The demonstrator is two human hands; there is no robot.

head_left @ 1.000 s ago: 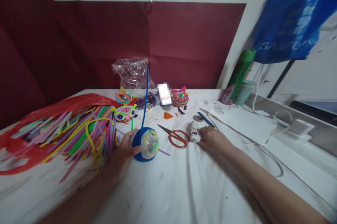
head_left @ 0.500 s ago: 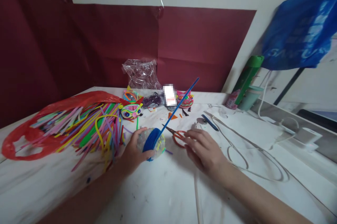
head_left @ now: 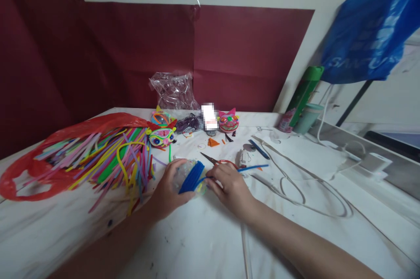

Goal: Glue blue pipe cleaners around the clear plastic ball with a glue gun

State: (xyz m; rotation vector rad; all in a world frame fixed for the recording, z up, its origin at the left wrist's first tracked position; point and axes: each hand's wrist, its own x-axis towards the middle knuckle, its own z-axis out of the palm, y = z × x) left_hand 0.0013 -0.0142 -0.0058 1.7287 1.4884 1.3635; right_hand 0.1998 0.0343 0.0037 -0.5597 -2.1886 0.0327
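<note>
My left hand is wrapped round a clear rounded ball with a blue band of fuzzy strips across it and bits of yellow and green beside the band. From the band a blue pipe cleaner runs to the right. My right hand pinches it close to the ball, and its free end sticks out past the knuckles. Just behind the right hand lie scissors with orange handles, partly hidden by the fingers.
A red plastic bag of many-coloured pipe cleaners spreads on the left. Behind sit decorated animal-face balls, a pink one and crumpled clear plastic. On the right are a blue pen-like object, looped cables and a cup.
My right hand has moved left from beside the scissors and now grips the blue pipe cleaner. That strip, upright before, is bent down to the right. My left hand still holds the ball.
</note>
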